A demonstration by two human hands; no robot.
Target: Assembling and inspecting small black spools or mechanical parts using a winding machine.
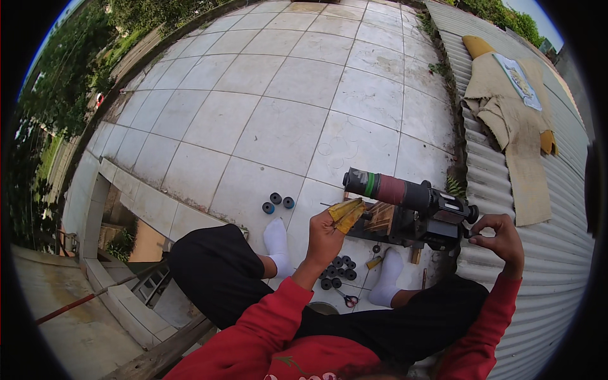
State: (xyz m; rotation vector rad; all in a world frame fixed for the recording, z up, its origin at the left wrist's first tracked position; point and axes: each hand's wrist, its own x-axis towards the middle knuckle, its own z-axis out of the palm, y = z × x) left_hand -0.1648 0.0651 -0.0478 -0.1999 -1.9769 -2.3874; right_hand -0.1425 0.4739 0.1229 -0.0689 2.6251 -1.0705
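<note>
On the tiled floor (278, 139), three black hollow cylinders (274, 202) lie left. The left hand (325, 235) has its grip closed around folded yellow cloth (347, 214); nearer are more black cylinders (339, 271) and scissors (350, 299). Right of these stands a black machine (437, 218) with a banded roller (391, 190). The right hand (501, 237) curls its grip nearly closed by the machine's right end; whether it holds anything, I cannot tell.

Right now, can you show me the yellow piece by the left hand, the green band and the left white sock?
Yellow piece (347, 215), head view: its middle.
Green band (369, 184), head view: its side.
Left white sock (275, 243), head view: its middle.
</note>
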